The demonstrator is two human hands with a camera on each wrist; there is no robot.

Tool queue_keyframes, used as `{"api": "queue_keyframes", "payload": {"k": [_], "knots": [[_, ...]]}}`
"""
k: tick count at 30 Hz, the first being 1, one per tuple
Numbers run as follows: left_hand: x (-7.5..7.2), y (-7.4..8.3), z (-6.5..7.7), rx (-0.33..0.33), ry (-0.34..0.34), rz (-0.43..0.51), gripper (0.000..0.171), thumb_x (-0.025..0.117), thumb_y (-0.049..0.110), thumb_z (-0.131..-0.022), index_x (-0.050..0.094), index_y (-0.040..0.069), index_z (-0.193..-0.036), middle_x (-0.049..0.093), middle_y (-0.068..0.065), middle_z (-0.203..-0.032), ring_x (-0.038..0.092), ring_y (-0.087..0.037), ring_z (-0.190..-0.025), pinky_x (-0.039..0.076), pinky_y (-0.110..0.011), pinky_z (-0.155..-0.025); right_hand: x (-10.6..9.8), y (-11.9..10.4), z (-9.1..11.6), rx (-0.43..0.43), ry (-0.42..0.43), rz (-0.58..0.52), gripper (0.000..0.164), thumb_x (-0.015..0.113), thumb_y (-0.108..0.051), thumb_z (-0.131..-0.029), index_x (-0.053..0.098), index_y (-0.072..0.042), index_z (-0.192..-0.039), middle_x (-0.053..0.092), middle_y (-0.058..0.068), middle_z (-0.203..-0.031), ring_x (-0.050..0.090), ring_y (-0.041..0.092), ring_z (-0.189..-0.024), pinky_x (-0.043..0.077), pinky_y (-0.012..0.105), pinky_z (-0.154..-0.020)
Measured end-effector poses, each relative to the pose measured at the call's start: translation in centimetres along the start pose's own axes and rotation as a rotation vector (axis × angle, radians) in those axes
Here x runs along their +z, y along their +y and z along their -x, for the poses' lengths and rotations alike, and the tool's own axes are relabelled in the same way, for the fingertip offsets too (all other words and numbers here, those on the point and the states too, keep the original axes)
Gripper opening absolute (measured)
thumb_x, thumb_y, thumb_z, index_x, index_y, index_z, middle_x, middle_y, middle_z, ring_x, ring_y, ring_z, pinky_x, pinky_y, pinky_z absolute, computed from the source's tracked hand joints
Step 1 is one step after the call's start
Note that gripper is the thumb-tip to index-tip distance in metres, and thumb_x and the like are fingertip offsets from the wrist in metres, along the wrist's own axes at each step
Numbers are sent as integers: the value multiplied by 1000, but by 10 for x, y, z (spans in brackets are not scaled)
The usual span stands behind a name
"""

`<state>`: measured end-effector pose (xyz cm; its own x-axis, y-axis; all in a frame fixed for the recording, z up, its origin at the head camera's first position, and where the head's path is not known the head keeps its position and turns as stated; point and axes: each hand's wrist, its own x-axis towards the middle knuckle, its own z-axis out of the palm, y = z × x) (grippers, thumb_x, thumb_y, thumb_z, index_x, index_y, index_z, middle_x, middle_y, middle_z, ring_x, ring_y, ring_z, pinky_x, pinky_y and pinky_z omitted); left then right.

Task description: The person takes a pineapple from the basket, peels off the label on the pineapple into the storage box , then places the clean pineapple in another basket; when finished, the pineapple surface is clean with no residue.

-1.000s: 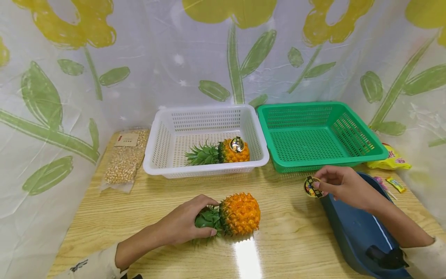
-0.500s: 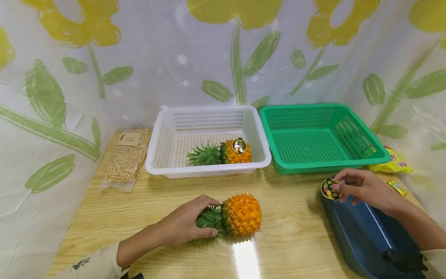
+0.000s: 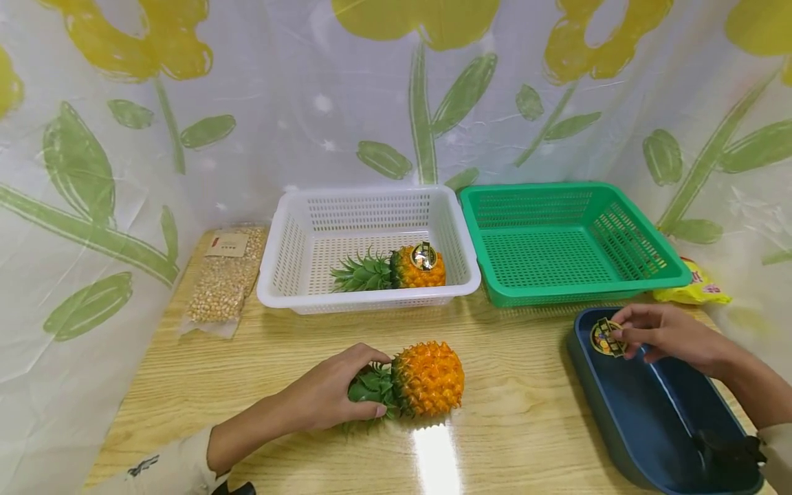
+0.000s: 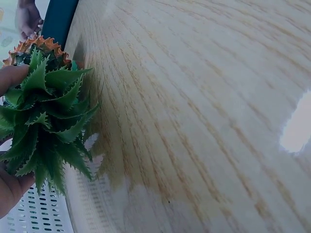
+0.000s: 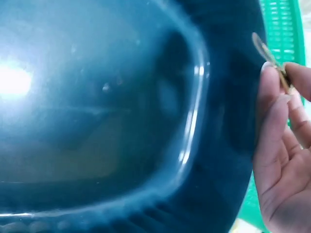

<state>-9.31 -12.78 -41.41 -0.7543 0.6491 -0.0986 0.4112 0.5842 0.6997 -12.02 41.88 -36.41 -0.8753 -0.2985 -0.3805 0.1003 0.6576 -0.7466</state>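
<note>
On the table, my left hand (image 3: 331,392) grips an orange pineapple (image 3: 430,379) around its green leafy crown, thumb and fingers on either side. The left wrist view shows the spiky crown leaves (image 4: 48,116) close up between the fingers. At the right, my right hand (image 3: 674,337) pinches a round black-and-gold sticker (image 3: 606,337) over the far end of a dark blue basin (image 3: 650,419). Seen edge-on in the right wrist view, the thin sticker (image 5: 264,48) sits between thumb and fingertips. The basin's floor (image 5: 97,136) is bare there.
Behind stands a white basket (image 3: 365,302) holding a second pineapple (image 3: 417,268) with a similar round sticker on it. Beside it is a green basket (image 3: 581,292). A bag of corn kernels (image 3: 216,295) lies at left, a yellow packet (image 3: 696,285) at right.
My right hand has moved to the right with the sticker, from the basin's near-left edge to over its inside. The left hand stays on the pineapple.
</note>
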Motion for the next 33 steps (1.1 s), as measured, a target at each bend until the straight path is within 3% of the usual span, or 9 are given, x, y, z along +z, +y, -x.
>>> {"api": "queue_keyframes", "payload": {"k": [7, 16, 23, 33], "knots": [[0, 0, -1, -4, 4, 4, 61, 74, 48, -89, 51, 25, -141, 55, 2, -137, 57, -22, -124, 51, -49, -98, 6, 12, -14, 78, -80, -46, 28, 57, -22, -103, 56, 0, -119, 72, 4, -96, 68, 19, -86, 54, 40, -69], [0, 1, -1, -10, 3, 1, 62, 74, 49, -88, 52, 24, -140, 55, 2, -138, 57, -22, -125, 50, -49, -99, 18, 22, -28, 113, -73, 12, 30, 60, -18, -100, 58, 5, -119, 71, 10, -100, 69, 18, -83, 55, 39, -69], [0, 1, -1, 2, 2, 5, 62, 73, 50, -89, 51, 23, -141, 55, 2, -136, 59, -19, -119, 52, -44, -94, 21, 17, -26, 151, -37, 66, 36, 62, -24, -100, 60, 5, -122, 71, 9, -99, 68, 20, -85, 57, 38, -69], [-1, 1, 0, 8, -1, 8, 62, 72, 50, -90, 51, 22, -141, 55, 1, -137, 58, -23, -123, 51, -48, -96, 15, 14, -19, 145, -64, 103, 51, 64, -28, -99, 52, 7, -133, 66, 17, -119, 70, 24, -93, 59, 41, -71]]}}
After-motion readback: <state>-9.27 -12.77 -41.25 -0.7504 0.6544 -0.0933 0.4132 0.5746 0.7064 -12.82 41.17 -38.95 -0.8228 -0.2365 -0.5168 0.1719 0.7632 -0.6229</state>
